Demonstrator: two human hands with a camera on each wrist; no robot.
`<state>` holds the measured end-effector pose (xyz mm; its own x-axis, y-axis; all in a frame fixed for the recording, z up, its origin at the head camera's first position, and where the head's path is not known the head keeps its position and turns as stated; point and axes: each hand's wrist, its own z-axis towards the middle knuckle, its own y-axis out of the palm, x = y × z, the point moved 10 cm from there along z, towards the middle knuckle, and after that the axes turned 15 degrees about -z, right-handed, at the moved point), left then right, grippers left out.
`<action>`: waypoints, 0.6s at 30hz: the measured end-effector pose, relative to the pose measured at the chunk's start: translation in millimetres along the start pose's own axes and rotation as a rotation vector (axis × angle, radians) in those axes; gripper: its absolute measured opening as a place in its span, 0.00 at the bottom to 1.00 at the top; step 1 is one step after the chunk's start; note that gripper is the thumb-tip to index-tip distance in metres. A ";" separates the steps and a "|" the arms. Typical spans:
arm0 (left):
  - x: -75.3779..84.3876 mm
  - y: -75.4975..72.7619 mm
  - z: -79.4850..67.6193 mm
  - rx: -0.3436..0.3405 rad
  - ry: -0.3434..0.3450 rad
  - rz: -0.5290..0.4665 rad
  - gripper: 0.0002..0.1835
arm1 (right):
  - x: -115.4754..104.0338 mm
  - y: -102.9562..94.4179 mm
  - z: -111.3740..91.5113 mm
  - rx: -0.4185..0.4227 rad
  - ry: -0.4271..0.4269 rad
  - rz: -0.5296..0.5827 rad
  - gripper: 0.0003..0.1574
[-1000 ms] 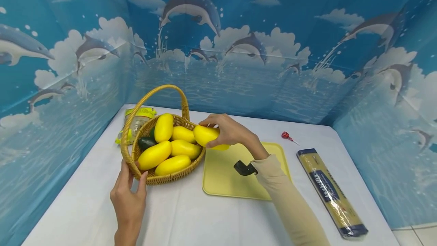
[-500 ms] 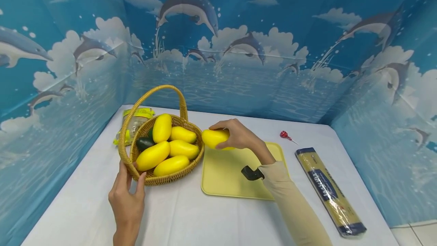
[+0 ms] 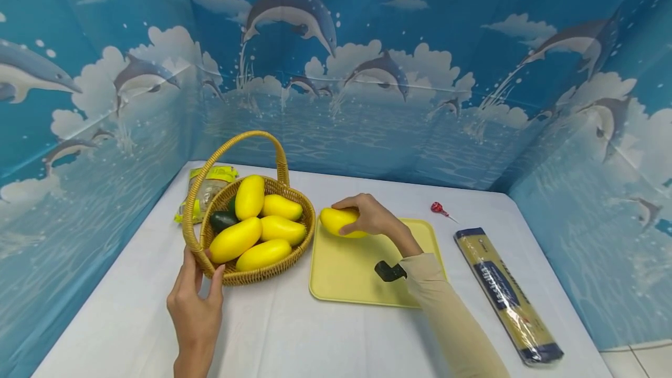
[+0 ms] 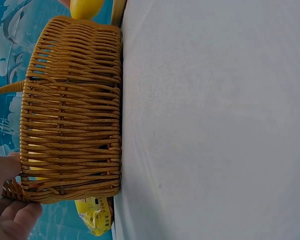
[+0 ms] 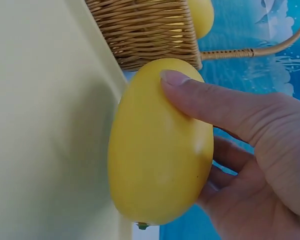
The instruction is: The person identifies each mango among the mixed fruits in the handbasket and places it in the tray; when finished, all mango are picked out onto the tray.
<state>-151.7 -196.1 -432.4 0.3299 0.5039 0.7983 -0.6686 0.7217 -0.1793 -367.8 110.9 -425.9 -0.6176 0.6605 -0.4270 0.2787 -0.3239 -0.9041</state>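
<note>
Fingers (image 3: 347, 201) of the right hand (image 3: 374, 216) are holding a glossy, yellow, oval fruit (image 3: 332, 222) in the head view, which is showing it at the far-left corner of a flat, pale-yellow, rectangular tray (image 3: 341, 273); whether it is touching the tray, I cannot tell. The left hand (image 3: 195, 299) is gripping a tan, woven wicker basket (image 3: 268, 274) by its near-left rim, at the foot of the arched handle (image 3: 255, 133), probably to steady it. Several similar yellow fruits (image 3: 234, 240) are lying inside beside a smooth, dark green fruit (image 3: 223, 220), the curved wall seemingly keeping them from rolling. Toward the far-left corner of the white, cloth-covered surface (image 3: 252, 331), a clear-and-yellow plastic packet (image 3: 209, 190) is resting behind the basket. Nearer the right edge, a red-wrapped lollipop (image 3: 437, 207) and a long, shiny, gold-and-navy packet (image 3: 506, 296) are lying flat.

Left wrist's view is showing ropy strands weaving along the basket's side, while the thumb and bent fingers are pinching its rim.

Right wrist's view is showing the held fruit's plump shape, waxy skin and small green stem end (image 5: 142, 226). The thumb is pressing one face and the fingers are backing the other, a hold likely suiting so slick a skin.
</note>
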 end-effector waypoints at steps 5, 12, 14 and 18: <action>0.3 0.5 0.0 -0.004 -0.006 0.000 0.48 | 4.2 6.6 2.2 0.005 0.002 -0.021 0.35; 0.9 0.5 -0.6 -0.005 -0.010 0.005 0.48 | 10.5 13.1 4.9 -0.003 0.007 -0.026 0.34; 0.7 0.1 -0.6 -0.002 -0.007 0.006 0.48 | 11.5 14.4 5.9 -0.004 0.001 -0.034 0.33; 0.0 -0.1 -0.9 0.000 -0.008 0.006 0.48 | 13.8 16.8 7.3 -0.005 -0.003 -0.034 0.34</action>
<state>-151.0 -195.8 -432.9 0.3206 0.5049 0.8014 -0.6710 0.7183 -0.1841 -377.1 109.6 -446.8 -0.6287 0.6694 -0.3958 0.2609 -0.2980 -0.9182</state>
